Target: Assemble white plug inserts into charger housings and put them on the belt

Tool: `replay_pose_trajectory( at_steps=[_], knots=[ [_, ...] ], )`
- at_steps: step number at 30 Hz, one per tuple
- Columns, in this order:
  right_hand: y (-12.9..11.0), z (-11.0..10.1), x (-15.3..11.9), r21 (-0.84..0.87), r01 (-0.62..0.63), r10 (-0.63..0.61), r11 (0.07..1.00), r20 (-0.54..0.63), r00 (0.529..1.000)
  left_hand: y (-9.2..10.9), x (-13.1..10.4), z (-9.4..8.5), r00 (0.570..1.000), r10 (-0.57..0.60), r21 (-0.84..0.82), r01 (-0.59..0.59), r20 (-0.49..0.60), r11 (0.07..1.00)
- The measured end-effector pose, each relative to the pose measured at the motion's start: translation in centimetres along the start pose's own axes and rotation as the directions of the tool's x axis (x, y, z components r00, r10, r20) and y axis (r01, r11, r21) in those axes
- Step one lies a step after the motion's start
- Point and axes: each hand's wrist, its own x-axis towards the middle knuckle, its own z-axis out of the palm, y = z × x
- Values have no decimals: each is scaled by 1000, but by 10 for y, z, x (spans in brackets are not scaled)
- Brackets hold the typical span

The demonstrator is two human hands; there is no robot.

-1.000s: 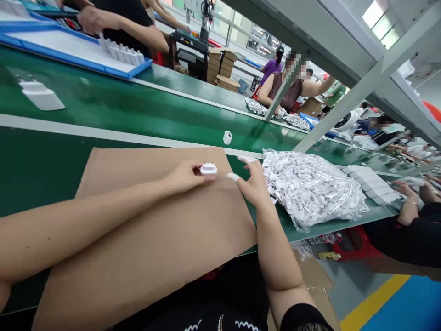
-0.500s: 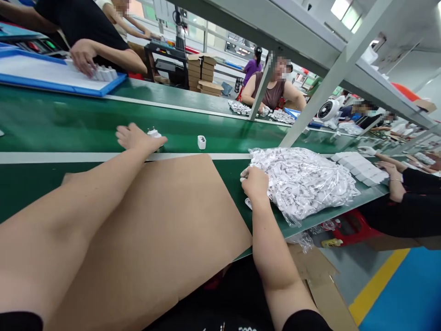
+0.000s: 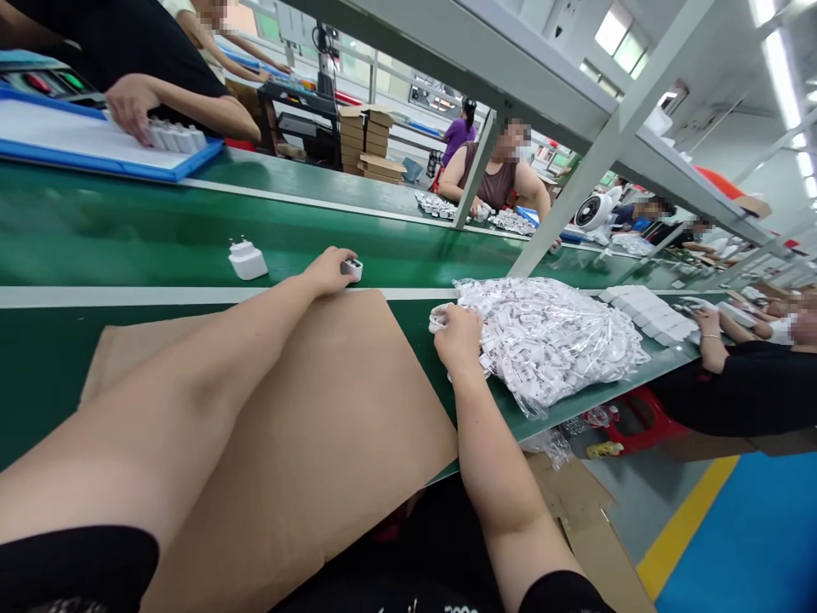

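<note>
My left hand [image 3: 332, 271] has its fingers closed on a white charger housing [image 3: 352, 270] at the near edge of the green belt [image 3: 159, 247]. To its left, a white plug adapter [image 3: 248, 259] with two pins stands on the belt. My right hand [image 3: 458, 334] is pinched on a small white part [image 3: 438, 318], just left of a clear plastic bag [image 3: 562, 340] filled with white parts. A brown cardboard sheet [image 3: 332, 409] lies beneath my left forearm.
Rows of white pieces [image 3: 651, 313] lie beyond the bag, near a co-worker's hands. A slanted metal post [image 3: 574, 196] rises behind the bag. Across the belt, another person's hand touches white blocks on a blue-edged tray [image 3: 185, 170].
My left hand has moved right, away from the plug adapter, and has taken hold of the white housing. My right hand has lifted slightly with a small white part in its fingers.
</note>
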Motion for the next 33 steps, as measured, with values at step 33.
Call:
replay_pose_trajectory(
  at_steps=[33],
  knots=[
    [-42,3,-26,504,318,-400,803,61,914,56,-204,-11,975,111,-505,2,192,863]
  ],
)
